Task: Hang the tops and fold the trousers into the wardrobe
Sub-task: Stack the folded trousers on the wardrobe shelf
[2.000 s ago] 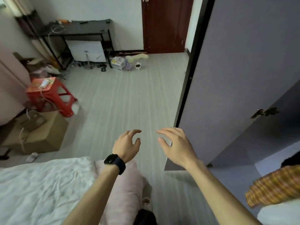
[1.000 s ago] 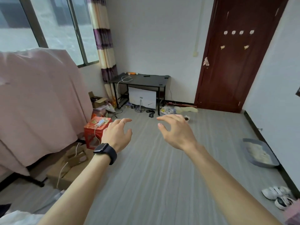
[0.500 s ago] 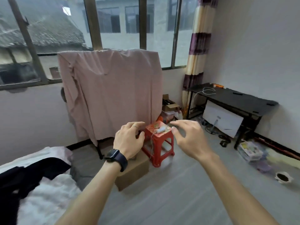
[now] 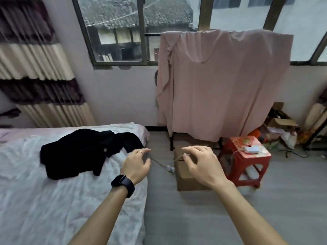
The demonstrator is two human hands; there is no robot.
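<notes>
- Black garment [image 4: 85, 151] lies crumpled on the bed [image 4: 53, 200], to the left of the left grip [image 4: 137, 164], its nearest edge close to the fingertips.
- Left grip, with a dark watch [image 4: 123, 184] at the wrist and a ring [image 4: 140, 152] on one finger, hovers over the bed's edge, fingers loosely curled, holding nothing.
- Right grip [image 4: 201, 165] hangs beside it above the floor, fingers relaxed, also holding nothing.
- Beyond the right grip sits a cardboard box [image 4: 185, 179], with a red stool [image 4: 246, 156] to its right and a pink cloth [image 4: 224, 85] hanging behind both.
</notes>
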